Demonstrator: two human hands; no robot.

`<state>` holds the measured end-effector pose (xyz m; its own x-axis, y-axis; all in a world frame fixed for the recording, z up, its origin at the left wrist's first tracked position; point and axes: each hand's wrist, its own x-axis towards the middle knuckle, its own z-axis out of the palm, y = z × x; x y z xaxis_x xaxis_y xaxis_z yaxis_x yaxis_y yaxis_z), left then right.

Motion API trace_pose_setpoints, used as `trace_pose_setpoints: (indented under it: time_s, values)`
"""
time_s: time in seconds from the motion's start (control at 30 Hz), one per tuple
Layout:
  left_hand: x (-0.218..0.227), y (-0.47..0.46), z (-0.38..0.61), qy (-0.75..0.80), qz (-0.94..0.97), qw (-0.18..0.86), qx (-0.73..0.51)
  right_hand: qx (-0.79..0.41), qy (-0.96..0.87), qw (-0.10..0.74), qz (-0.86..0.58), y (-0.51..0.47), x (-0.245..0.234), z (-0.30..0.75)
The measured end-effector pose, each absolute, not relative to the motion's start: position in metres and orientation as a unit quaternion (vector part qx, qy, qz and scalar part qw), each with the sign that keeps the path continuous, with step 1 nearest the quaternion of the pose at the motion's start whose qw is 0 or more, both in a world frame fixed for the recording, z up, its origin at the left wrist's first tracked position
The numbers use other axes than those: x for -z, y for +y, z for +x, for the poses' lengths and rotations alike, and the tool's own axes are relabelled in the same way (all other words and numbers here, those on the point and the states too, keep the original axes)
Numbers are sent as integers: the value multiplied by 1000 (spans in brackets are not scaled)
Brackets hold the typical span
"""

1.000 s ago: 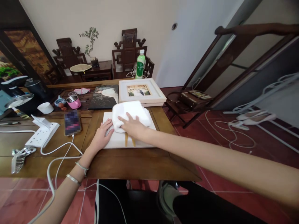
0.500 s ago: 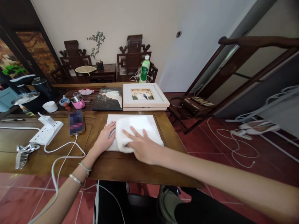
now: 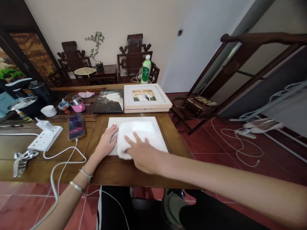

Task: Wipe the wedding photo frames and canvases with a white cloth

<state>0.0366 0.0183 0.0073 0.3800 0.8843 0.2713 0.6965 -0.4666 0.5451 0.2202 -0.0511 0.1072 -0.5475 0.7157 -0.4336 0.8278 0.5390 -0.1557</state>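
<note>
A folded white cloth (image 3: 140, 135) lies on a white flat panel (image 3: 134, 123) on the wooden table (image 3: 115, 172). My right hand (image 3: 141, 153) presses flat on the cloth's near edge, fingers stretched out. My left hand (image 3: 106, 142) rests open on the panel's left edge, touching the cloth's side and holding the panel down. Bracelets circle my left wrist.
Behind the panel lie a white framed photo (image 3: 146, 96) and a dark photo print (image 3: 110, 100). A phone (image 3: 76, 126), white power strip (image 3: 44, 137) with cables, pink pot (image 3: 78, 105), white bowl (image 3: 48, 111) and green bottle (image 3: 145, 69) stand around. A dark stand (image 3: 199, 103) and floor cables (image 3: 240, 143) are right.
My right hand has dragged the cloth from the panel's far part toward its near edge. My left hand has stayed on the panel's left side.
</note>
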Motion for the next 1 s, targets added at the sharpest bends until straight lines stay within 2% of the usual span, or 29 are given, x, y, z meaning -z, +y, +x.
trace_pose_setpoints:
  time_s: [0.13, 0.23, 0.43, 0.53, 0.8, 1.0]
  values:
    - [-9, 17, 38, 487, 810, 177, -274, 203, 869, 195, 406, -89, -120, 221]
    - [-8, 17, 37, 484, 811, 179, -275, 198, 873, 159, 416, -78, -118, 228]
    - [-6, 17, 36, 487, 804, 187, -285, 96, 891, 90, 436, 3, -92, 240]
    - [-7, 17, 36, 487, 805, 185, -285, 83, 885, 65, 452, 28, -82, 236]
    - [-7, 19, 36, 487, 807, 173, -285, 124, 870, 142, 456, -27, -91, 220]
    - [-7, 22, 36, 486, 815, 161, -272, 146, 893, 134, 405, -64, -101, 222]
